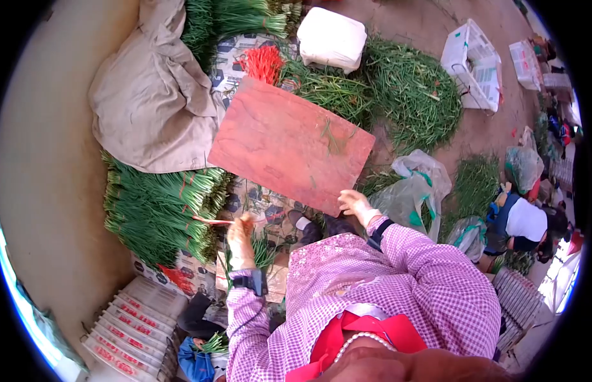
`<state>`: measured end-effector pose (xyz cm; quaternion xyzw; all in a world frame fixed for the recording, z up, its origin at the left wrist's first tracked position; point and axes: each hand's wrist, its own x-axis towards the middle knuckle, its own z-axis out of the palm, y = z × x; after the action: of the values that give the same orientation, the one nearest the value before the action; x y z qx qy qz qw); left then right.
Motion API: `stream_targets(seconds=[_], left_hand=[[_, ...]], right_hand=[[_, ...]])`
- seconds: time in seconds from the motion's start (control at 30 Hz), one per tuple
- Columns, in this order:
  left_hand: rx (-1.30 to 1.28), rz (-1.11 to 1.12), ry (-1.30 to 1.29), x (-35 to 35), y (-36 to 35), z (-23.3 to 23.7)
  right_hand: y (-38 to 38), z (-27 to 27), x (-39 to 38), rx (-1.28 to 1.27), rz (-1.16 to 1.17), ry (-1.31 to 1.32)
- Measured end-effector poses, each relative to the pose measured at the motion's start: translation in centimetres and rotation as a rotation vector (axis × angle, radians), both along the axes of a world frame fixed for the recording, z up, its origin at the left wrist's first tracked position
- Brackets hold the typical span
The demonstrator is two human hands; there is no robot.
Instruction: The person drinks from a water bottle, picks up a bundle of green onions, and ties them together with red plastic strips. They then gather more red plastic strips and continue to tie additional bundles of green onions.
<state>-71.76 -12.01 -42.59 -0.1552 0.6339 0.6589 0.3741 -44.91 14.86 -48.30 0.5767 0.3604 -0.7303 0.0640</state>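
Observation:
My left hand (pixel 241 240) is closed, with a thin red tie (pixel 210 221) running out from its fingertips to the left. Beside it are stacked bundles of long green garlic chives or scallion-like stalks (pixel 157 204), bound with red ties. My right hand (pixel 356 205) is at the lower right corner of a reddish board (pixel 289 143), its fingers apart and holding nothing I can see. A few loose green blades (pixel 334 137) lie on the board. Below my left hand, more green stalks (pixel 263 253) show in part.
A heap of red ties (pixel 262 63) lies behind the board. Loose green stalks (pixel 414 89) spread near a white block-like container (pixel 332 39) and a white crate (pixel 474 67). Beige cloth (pixel 153 95) covers bundles at left. Plastic bags (pixel 414 191) lie right; another person (pixel 522 219) crouches beyond.

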Motion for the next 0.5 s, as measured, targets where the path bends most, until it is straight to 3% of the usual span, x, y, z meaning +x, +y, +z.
stream_targets(seconds=[0.1,0.23,0.27,0.33,0.4,0.5], left_hand=[[-0.108,-0.02,0.114,-5.0,1.5,-1.4],[-0.214,-0.139,0.209,-13.1,3.9,-4.2],[-0.294,-0.197,0.208,-15.9,3.4,-6.9],[-0.444,-0.408,0.448,-17.8,7.2,-5.3],[-0.404,-0.417,0.405,-21.2,7.7,-9.7],[-0.433,-0.578,0.603,-24.5,9.4,-15.0]], right_hand=[[2.4,-4.7,3.0,0.02,-0.2,-0.077],[5.3,-7.0,3.5,0.084,-0.211,-0.185],[5.9,-7.6,3.5,0.138,-0.163,-0.193],[7.6,-9.8,1.6,0.062,-0.389,-0.214],[8.3,-13.6,1.1,0.075,-0.438,-0.19],[7.7,-20.4,2.3,0.109,-0.524,-0.11]])
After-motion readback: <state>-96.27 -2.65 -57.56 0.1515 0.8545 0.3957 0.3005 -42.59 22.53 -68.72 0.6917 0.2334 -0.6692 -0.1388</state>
